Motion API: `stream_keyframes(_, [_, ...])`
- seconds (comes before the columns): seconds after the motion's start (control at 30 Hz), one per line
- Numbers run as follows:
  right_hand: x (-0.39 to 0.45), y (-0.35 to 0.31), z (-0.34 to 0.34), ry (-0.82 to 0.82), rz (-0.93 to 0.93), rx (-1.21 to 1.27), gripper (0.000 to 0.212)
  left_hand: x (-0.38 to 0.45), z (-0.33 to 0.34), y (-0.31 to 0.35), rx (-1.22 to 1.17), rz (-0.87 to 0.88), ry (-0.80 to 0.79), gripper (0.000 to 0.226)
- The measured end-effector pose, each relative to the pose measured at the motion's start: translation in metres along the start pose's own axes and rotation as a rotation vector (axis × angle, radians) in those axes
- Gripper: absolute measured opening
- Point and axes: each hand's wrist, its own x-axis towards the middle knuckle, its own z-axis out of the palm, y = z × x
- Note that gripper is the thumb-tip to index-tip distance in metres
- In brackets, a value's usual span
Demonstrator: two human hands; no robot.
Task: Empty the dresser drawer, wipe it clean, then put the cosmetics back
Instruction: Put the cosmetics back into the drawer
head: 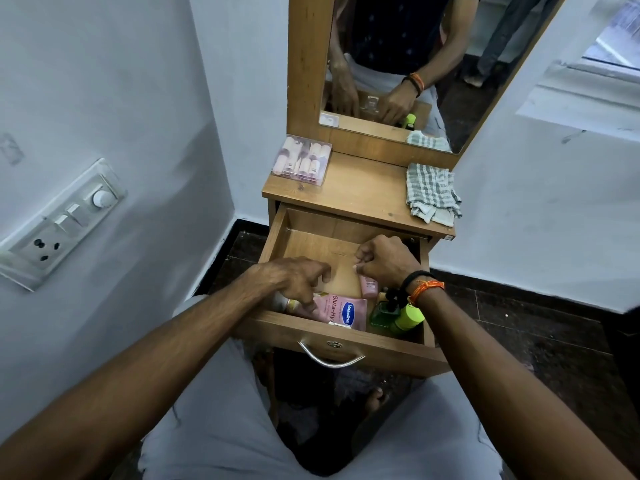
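Now open, the drawer (277, 237), pulled out beneath the dresser top (356, 192) — back half bare wood, cosmetics crowded at the front; pink Vaseline tube (341, 311) lying flat by the front wall, small pink tube (369, 287) just behind, green bottles (398, 315) in the right front corner. Left hand (294, 277) down among the items at front left, fingers curled, grasp unclear; right hand (386, 261) clenched over the small tube, contents hidden. On top: clear box of pink pieces (301, 160) at left, checked cloth (432, 194) at right — mirror (391, 64) behind.
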Motion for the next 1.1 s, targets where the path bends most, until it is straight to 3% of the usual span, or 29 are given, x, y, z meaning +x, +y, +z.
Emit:
stream_keyframes(0.07, [0.001, -0.003, 0.001, 0.047, -0.016, 0.021, 0.008, -0.003, -0.001, 0.001, -0.028, 0.011, 0.004, 0.067])
stream_keyframes(0.17, [0.004, -0.016, -0.003, 0.158, -0.09, 0.092, 0.005, -0.012, -0.014, 0.007, -0.238, 0.076, 0.077, 0.043])
stream_keyframes(0.27, [0.014, -0.034, -0.011, 0.271, -0.144, 0.187, 0.007, -0.019, -0.037, 0.005, -0.284, 0.141, 0.329, 0.026])
stream_keyframes(0.4, [0.037, -0.058, -0.019, 0.401, -0.107, 0.295, 0.009, -0.023, -0.067, 0.002, -0.317, 0.088, 0.765, 0.014])
stream_keyframes(0.6, [0.084, -0.082, -0.018, 0.509, 0.088, 0.385, 0.015, -0.007, -0.104, -0.018, -0.414, -0.083, 1.124, 0.028])
stream_keyframes(0.7, [0.097, -0.092, -0.021, 0.547, 0.14, 0.351, 0.017, 0.005, -0.116, -0.029, -0.442, -0.217, 1.125, 0.04])
stream_keyframes(0.8, [0.111, -0.097, -0.021, 0.528, 0.149, 0.346, 0.004, 0.016, -0.124, -0.034, -0.475, -0.25, 1.082, 0.045])
stream_keyframes(1.1, [0.137, -0.113, -0.02, 0.441, 0.246, 0.367, 0.029, 0.025, -0.133, -0.033, -0.577, -0.295, 1.111, 0.028])
